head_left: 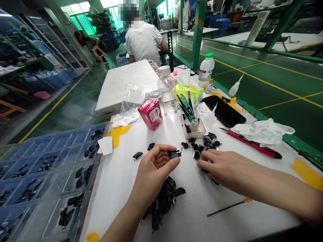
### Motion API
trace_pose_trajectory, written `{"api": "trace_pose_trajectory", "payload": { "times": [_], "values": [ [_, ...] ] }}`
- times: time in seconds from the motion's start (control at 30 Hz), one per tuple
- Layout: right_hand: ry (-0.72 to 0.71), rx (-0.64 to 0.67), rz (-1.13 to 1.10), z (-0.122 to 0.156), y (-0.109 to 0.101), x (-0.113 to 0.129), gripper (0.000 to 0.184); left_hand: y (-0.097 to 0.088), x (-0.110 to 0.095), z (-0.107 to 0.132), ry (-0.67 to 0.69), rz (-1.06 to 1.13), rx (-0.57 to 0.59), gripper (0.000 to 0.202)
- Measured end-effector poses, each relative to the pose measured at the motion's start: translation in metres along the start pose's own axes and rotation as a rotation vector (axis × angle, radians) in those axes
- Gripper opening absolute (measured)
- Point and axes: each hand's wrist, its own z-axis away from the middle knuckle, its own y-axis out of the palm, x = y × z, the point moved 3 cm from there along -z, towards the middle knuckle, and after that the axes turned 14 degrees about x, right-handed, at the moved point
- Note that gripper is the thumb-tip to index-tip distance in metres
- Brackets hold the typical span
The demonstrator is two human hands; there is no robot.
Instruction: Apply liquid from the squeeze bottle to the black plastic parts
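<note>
Head view: a black plastic piece is above the desk, in the left hand's thumb-and-finger grip, apparently to keep its face exposed, while the right hand, grip contents indeterminable, adjoins small black parts seemingly clustered for reach.

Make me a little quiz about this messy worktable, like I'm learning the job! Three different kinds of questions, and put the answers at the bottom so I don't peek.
1. What is the left hand holding up between its thumb and fingers?
2. True or false: the green-capped bottle stands upright.
3. Fill the gap: the handle of the utility knife is mostly ____.

Key:
1. A small black piece.
2. True.
3. Red.
</note>
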Motion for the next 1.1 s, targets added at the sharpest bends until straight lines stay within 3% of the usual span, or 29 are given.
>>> {"api": "trace_pose_trajectory", "payload": {
  "times": [0.27,0.37,0.53,0.63,0.83,0.97,1.1],
  "values": [
    [0.016,-0.167,-0.004,-0.014,-0.003,0.017,0.011,0.000,-0.001,-0.001,0.007,-0.007,-0.003,0.019],
    [-0.007,-0.169,-0.082,-0.012,-0.006,0.014,0.015,0.001,-0.002,0.000,0.010,0.002,0.002,0.018],
    [-0.225,-0.095,-0.114,-0.012,-0.005,0.009,0.058,0.000,0.000,0.001,0.013,0.005,0.002,0.019],
    [-0.251,-0.058,-0.122,-0.015,-0.001,0.008,0.055,0.000,0.000,0.002,0.017,0.003,0.003,0.020],
    [-0.130,-0.101,-0.049,-0.004,-0.002,-0.001,0.057,0.001,-0.002,0.003,-0.003,0.003,-0.001,0.020],
    [-0.161,-0.103,-0.006,0.002,0.004,-0.003,0.061,0.002,-0.003,0.003,-0.005,0.003,-0.010,0.021],
    [-0.191,-0.117,0.107,0.002,0.011,-0.001,0.050,0.003,-0.001,0.003,0.006,0.016,-0.007,0.020]
  ]
}}
